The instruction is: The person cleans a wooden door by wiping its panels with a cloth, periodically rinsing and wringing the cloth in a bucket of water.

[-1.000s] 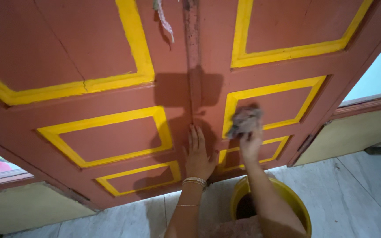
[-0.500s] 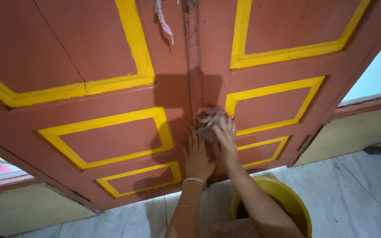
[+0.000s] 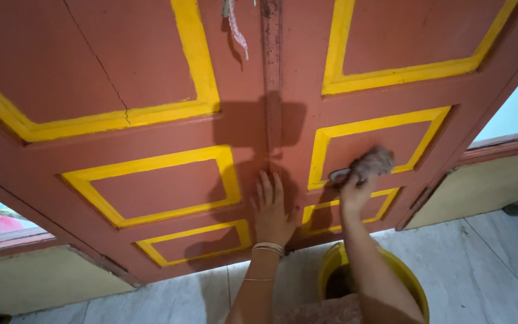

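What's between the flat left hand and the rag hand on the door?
In the head view, only bare red door surface with shadow lies between the left hand and the right hand holding the cloth; nothing else.

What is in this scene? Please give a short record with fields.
place: closed double door, red-brown with yellow panel borders, seen from above
left hand: flat on the door near the middle seam, fingers spread, bangles on the wrist
right hand: presses a grey-brown cloth on the right door leaf, at a yellow-bordered panel
bucket: yellow, on the floor below the right arm
floor: pale tiles
top of the door: a strip of fabric hangs near the seam
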